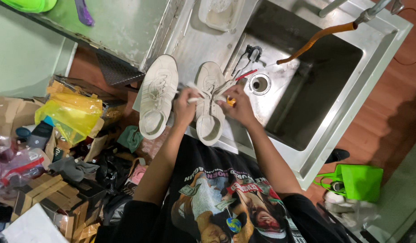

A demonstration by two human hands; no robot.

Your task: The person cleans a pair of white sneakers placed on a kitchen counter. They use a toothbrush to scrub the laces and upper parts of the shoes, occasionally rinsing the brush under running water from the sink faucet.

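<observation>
Two white sneakers lie on the steel drainboard (194, 40) of a sink. The left sneaker (157, 95) lies untouched beside my left hand. Both hands work over the right sneaker (210, 105). My left hand (185, 105) pinches a white lace at the shoe's middle. My right hand (235, 104) grips the shoe's other side, with something small and orange showing under the fingers. A red-handled brush (244, 75) lies just beyond the shoe's toe.
The deep sink basin (316, 85) with an orange hose (314, 41) lies to the right, its drain (260, 83) near my right hand. A white tub (219, 15) stands at the drainboard's back. Bags, boxes and clutter (68, 135) fill the floor left; a green dustpan (359, 180) lies right.
</observation>
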